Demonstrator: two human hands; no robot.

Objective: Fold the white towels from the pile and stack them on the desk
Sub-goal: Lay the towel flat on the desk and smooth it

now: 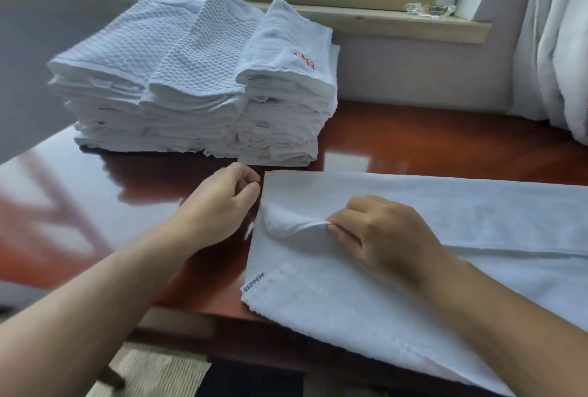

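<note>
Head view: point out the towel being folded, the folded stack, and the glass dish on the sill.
Towel being folded [366, 294]: head view, its flat near part.
Folded stack [191, 78]: head view, top of the middle column.
Glass dish [430, 10]: head view, its middle.

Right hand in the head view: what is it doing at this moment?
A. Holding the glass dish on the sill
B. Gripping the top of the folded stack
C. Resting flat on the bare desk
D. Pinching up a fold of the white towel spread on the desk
D: the right hand has its fingers curled on a raised ridge of the spread towel, well short of the folded stack.
</note>
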